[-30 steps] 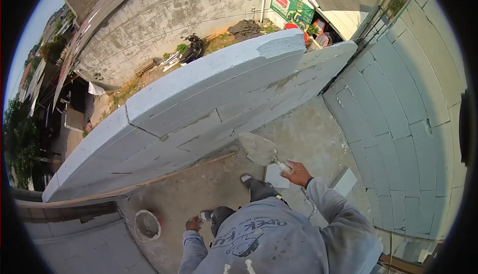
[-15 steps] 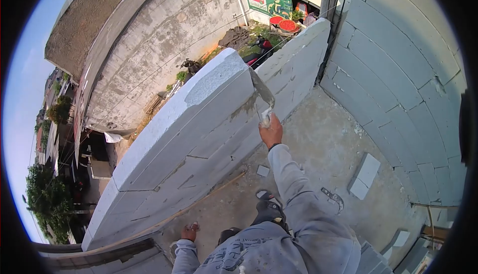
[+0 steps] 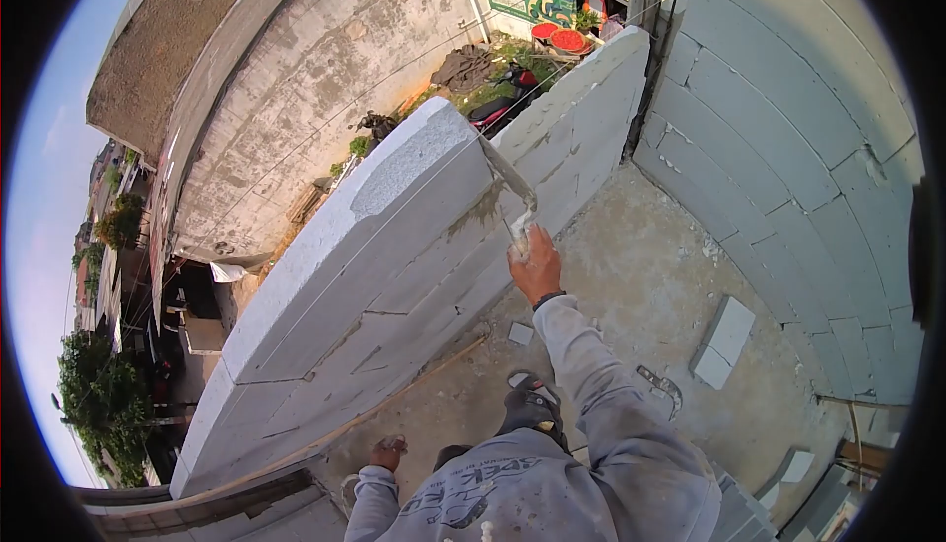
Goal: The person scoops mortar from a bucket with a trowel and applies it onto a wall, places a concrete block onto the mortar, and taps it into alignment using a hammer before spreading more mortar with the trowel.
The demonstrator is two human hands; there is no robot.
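Note:
My right hand (image 3: 535, 264) reaches forward, wrapped around the whitish, mortar-smeared handle of a trowel (image 3: 510, 175). The trowel's blade lies at the end face of the top block (image 3: 424, 172) in a light-grey block wall (image 3: 335, 330), where the wall steps down. Wet grey mortar (image 3: 476, 212) is smeared on the wall face just left of the trowel. Low on the left, my left hand (image 3: 388, 452) hangs beside my body, away from the wall, its fingers loosely bent and apart with nothing visible in them.
A taut string (image 3: 394, 195) runs along the wall's top edge. A taller block wall (image 3: 778, 158) rises on the right. On the concrete floor (image 3: 631, 276) lie white blocks (image 3: 723, 342), a small block piece (image 3: 520, 333) and a dark curved tool (image 3: 660, 389). A motorbike (image 3: 503, 103) stands beyond the wall.
The trowel's blade has turned and shows narrower now, with its handle a little lower. My left hand has shifted slightly right and up. The view has shifted slightly.

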